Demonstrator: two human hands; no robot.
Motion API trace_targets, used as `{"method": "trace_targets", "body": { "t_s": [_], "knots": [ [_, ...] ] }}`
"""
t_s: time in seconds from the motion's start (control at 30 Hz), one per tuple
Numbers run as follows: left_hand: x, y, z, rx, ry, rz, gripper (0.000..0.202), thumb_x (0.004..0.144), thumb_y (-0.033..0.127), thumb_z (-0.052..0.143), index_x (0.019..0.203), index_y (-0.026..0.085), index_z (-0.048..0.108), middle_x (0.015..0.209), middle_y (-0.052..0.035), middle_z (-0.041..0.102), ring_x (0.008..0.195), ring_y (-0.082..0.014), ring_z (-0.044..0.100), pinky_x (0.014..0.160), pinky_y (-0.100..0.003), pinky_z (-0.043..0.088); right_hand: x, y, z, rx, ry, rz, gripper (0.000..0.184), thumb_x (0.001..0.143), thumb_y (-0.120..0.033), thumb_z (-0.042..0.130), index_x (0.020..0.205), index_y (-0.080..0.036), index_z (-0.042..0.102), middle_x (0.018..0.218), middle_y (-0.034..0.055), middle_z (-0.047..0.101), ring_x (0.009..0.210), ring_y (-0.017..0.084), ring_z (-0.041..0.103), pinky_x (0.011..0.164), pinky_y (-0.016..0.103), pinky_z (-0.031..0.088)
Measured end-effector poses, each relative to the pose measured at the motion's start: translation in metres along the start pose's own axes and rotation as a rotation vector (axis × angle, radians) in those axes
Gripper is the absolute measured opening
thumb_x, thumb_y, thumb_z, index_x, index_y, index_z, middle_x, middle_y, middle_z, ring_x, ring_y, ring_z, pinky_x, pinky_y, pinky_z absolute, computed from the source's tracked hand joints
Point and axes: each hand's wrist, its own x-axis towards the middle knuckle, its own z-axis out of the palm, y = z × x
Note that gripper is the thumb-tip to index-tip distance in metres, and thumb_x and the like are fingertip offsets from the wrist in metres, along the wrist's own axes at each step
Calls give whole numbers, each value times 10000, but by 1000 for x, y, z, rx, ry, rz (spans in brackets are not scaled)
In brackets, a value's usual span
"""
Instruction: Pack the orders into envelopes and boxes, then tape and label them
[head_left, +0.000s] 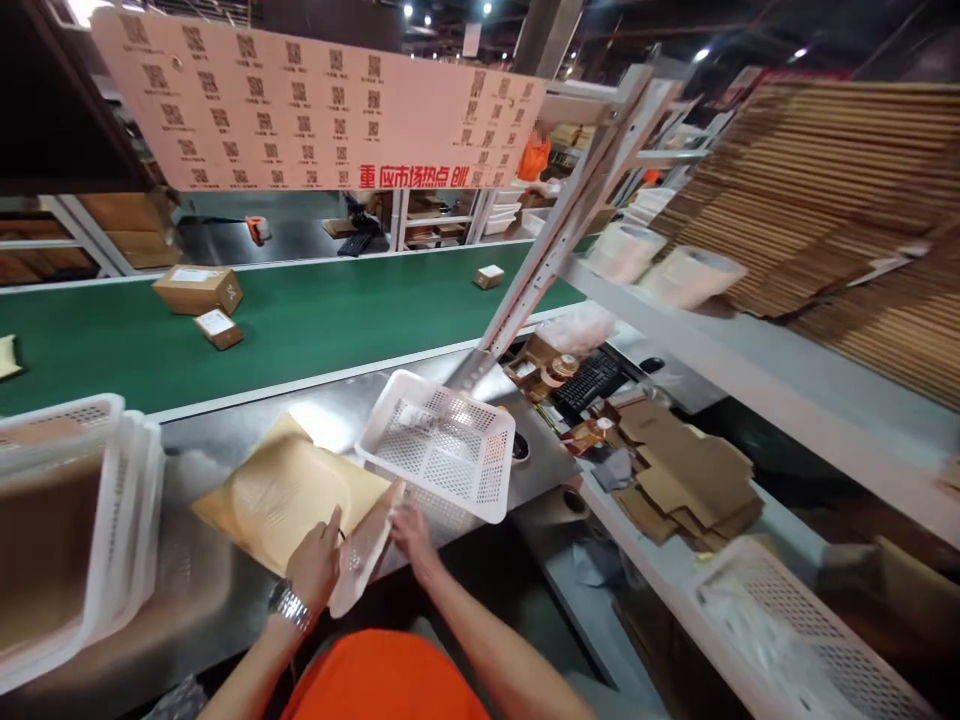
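Note:
A yellow padded envelope [289, 490] lies tilted on the metal table, bulging in its middle. Its mouth end, with a pale whitish flap [358, 565], is turned toward me. My left hand [316, 562], with a metal watch on the wrist, grips the envelope near that end, its index finger lying along the top. At the flap's far corner, the fingers of my right hand [412, 537] are pinched on the edge. Just beyond my right hand sits a white perforated basket [491, 480] with a small clear packet [417, 418] inside.
Stacked white baskets [139, 520] stand at the left. Behind the table runs a green conveyor [337, 315] with several cartons [196, 290]. A metal post [559, 235] and shelves [795, 350] with tape rolls [690, 275] and flat cardboard [810, 190] rise on the right.

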Motion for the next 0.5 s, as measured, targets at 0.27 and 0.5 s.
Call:
{"method": "trace_targets", "body": {
  "t_s": [0.27, 0.5],
  "knots": [
    [9, 16, 19, 80, 138, 10, 536, 1025, 154, 513, 1556, 108, 570, 1126, -149, 716, 991, -243, 659, 858, -348, 529, 68, -40, -46, -17, 115, -50, 578, 795, -638, 680, 1221, -252, 630, 1395, 149, 710, 1160, 275, 747, 930, 401, 633],
    [27, 45, 8, 98, 18, -25, 592, 1041, 96, 461, 1630, 85, 513, 1137, -162, 783, 1038, -242, 763, 872, -319, 553, 1, 11, 1, -359, -387, -285, 732, 562, -317, 884, 1270, -205, 730, 1477, 175, 716, 1321, 382, 676, 1163, 556, 534]
  ]
}}
